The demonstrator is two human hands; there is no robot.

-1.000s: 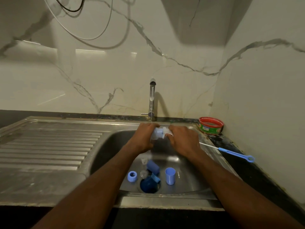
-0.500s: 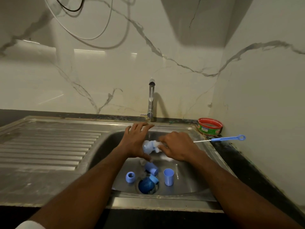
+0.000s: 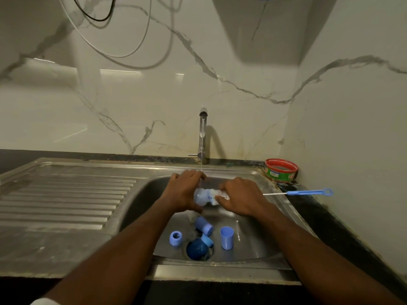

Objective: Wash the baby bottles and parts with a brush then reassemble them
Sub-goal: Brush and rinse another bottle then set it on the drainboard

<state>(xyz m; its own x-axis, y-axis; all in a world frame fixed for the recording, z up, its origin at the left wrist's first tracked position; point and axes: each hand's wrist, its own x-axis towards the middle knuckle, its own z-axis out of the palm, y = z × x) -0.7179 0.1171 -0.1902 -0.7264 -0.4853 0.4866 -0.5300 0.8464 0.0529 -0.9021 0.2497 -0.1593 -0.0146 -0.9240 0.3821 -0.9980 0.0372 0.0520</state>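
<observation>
Head view: both forearms reaching forward over the sink (image 3: pixel 253 245), meeting under the thin stream from the tap (image 3: pixel 202 137). Left hand (image 3: pixel 184 191) knuckles up, fingers curled round the clear baby bottle (image 3: pixel 203 197), held on its side above the basin. Right hand (image 3: pixel 241 198) just beside it, fingers pinching the brush (image 3: pixel 308 192) near its white bristles at the bottle's mouth; wire stem and blue handle sticking out to the right over the sink rim. Down in the basin: a blue ring (image 3: pixel 175 238), a blue cap lying tilted (image 3: pixel 204 225), an upright blue cup (image 3: pixel 227 237), and a dark blue round part (image 3: pixel 196 250) sitting in the drain. Red-rimmed tub (image 3: pixel 281 170) in the tabletop's back right corner, well apart from the hands.
</observation>
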